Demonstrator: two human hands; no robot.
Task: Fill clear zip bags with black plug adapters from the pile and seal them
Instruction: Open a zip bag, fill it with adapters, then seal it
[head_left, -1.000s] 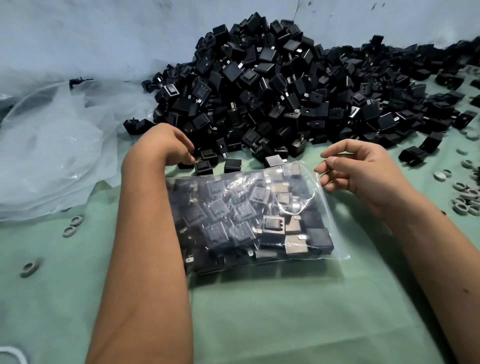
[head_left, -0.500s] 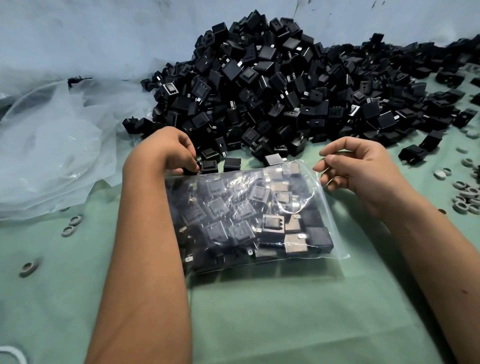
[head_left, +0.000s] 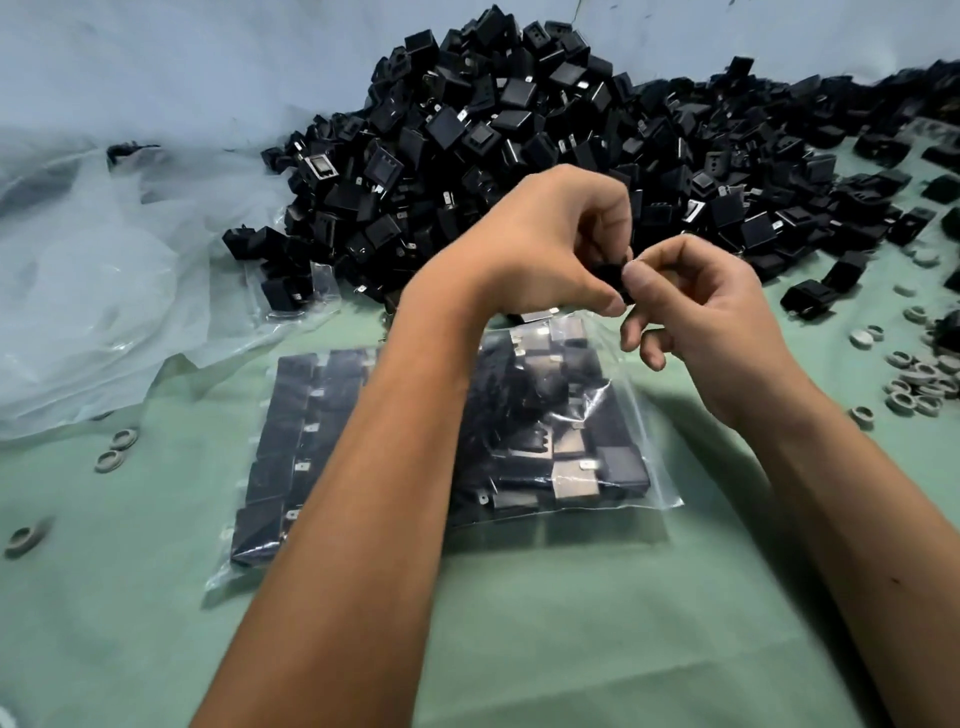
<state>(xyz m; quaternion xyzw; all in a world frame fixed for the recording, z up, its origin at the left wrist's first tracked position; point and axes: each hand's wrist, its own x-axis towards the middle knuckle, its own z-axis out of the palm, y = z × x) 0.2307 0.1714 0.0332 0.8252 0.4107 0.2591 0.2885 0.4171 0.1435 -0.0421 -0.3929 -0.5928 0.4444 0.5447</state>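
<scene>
Hands (head_left: 540, 244) (head_left: 711, 312) meet above the full bag (head_left: 545, 441), fingers (head_left: 636, 273) pinching one small black adapter (head_left: 610, 273). Next, probably drop it in, then seal.

The left forearm (head_left: 363, 467) covers the zip bag's (head_left: 597, 415) middle; the dark piece (head_left: 613, 273) pinched between both hands is blurred, unidentifiable

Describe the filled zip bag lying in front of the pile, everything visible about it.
The zip bag is thin clear plastic, glossy with creases, lying flat on the green table cover. It is packed with black plug adapters, some showing metal blades. The left forearm crosses above its middle. Its top edge points to the pile; whether it is sealed cannot be told.
</scene>
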